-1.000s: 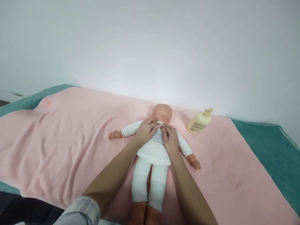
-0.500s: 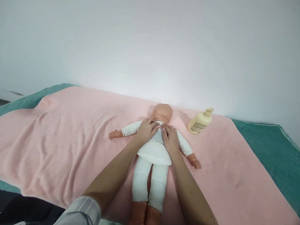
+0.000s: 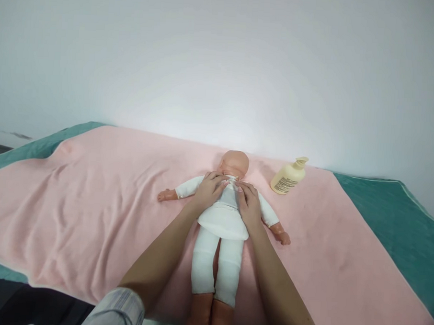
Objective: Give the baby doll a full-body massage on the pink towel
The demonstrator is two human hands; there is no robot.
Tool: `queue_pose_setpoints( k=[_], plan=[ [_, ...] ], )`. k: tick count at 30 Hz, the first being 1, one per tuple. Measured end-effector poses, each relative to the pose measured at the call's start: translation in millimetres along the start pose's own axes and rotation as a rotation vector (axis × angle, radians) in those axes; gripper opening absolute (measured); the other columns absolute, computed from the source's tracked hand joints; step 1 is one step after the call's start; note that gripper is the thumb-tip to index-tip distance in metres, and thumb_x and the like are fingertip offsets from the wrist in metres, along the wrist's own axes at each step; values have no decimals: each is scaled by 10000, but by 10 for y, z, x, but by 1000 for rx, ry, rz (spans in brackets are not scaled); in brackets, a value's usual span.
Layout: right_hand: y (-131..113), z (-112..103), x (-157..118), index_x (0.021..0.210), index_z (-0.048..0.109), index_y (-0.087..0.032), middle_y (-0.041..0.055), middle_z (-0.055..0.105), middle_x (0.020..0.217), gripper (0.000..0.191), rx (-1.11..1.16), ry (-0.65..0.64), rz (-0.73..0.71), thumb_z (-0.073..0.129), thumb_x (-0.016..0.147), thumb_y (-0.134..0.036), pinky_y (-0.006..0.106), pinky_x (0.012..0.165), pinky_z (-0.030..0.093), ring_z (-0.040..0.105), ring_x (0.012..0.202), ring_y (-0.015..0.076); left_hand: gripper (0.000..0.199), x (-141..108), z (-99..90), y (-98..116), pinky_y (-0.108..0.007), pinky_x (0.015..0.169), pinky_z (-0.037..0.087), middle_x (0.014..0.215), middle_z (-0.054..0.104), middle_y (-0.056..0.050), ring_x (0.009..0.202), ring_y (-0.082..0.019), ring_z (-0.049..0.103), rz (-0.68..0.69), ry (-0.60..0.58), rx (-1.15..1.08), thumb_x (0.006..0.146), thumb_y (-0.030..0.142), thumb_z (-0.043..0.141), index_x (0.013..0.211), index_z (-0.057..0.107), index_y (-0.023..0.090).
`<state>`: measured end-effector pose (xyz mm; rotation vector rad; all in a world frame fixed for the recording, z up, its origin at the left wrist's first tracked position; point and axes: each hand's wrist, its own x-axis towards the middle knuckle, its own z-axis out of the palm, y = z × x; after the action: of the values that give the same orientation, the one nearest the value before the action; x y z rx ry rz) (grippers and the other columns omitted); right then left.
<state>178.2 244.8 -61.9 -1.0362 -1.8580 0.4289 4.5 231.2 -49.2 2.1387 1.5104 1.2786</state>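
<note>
A baby doll (image 3: 221, 220) in white clothes lies on a pink blanket (image 3: 93, 200), its bald head toward the wall and its arms spread out. My left hand (image 3: 210, 188) rests flat on the left side of its upper body, fingers pointing up toward the neck. On the right side lies my right hand (image 3: 249, 200), its fingers spread a little over the doll's shoulder area. Both hands touch the doll, with a small gap between them. Neither hand grips anything.
A pale yellow pump bottle (image 3: 288, 176) stands on the blanket right of the doll's head. Green cloth (image 3: 391, 208) shows beyond the blanket at both sides. A pale wall (image 3: 221, 71) rises behind. Something dark (image 3: 34, 303) is at the lower left.
My hands have moved slightly apart, my left hand to the left and my right hand to the right, both still on the doll's upper body.
</note>
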Motion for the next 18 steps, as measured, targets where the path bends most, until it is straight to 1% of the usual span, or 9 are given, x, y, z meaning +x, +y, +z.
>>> queue_pose_setpoints(
  k=[2,4,5,7,10,12,13,15,18],
  plan=[
    [-72,-55,-65,1042,691,-216,91,643,1072,335,34,56,12,403,963,-368,431,962,405,539,1063,245,335,-30,-130,56,-395,992,400,1088,651,-75,1090,-229,537,-22,-16,-57,975,349,396,1077,679,203],
    [-147,-108,-153,985,712,-225,81,643,1012,331,65,92,21,415,961,-370,423,931,417,541,1028,244,348,-64,-301,125,-369,902,445,990,681,-57,983,-222,581,-55,-97,-115,965,386,407,975,709,213],
    [-181,-133,-206,961,721,-228,77,639,978,333,79,103,21,419,960,-368,419,911,424,544,1005,243,362,-83,-394,162,-342,817,468,926,686,-48,898,-211,595,-72,-160,-142,955,413,420,926,719,209],
    [-236,-179,-326,928,734,-234,69,625,913,337,107,112,18,423,959,-359,408,857,440,553,944,237,387,-124,-566,238,-295,666,458,814,672,-27,743,-178,581,-97,-310,-187,934,458,443,868,731,208],
    [-287,-240,-511,866,742,-245,51,609,819,340,168,58,0,428,957,-340,390,764,459,574,810,215,407,-175,-726,334,-258,549,394,732,649,-15,624,-140,531,-94,-529,-274,916,485,465,832,746,203],
    [-307,-272,-608,809,740,-246,43,607,768,340,211,-20,-41,440,950,-323,368,681,458,572,719,198,417,-193,-747,372,-256,507,355,681,635,-11,548,-120,478,-78,-630,-304,909,497,478,820,755,198],
    [-316,-285,-642,787,738,-245,41,605,745,338,224,-54,-69,447,944,-312,357,642,451,567,687,192,416,-198,-737,381,-257,499,346,661,631,-8,521,-113,453,-63,-658,-309,905,501,489,812,758,199],
    [-331,-305,-680,755,736,-244,40,597,706,334,232,-96,-128,458,934,-287,340,584,429,556,648,187,402,-210,-693,377,-257,505,354,641,633,-6,498,-108,441,-24,-684,-318,899,502,510,795,763,207],
    [-343,-315,-681,728,733,-241,37,583,664,334,220,-122,-192,461,922,-251,328,551,412,540,609,180,395,-249,-603,328,-267,499,371,616,648,-15,471,-116,451,5,-717,-334,896,492,522,752,762,214]
  ],
)
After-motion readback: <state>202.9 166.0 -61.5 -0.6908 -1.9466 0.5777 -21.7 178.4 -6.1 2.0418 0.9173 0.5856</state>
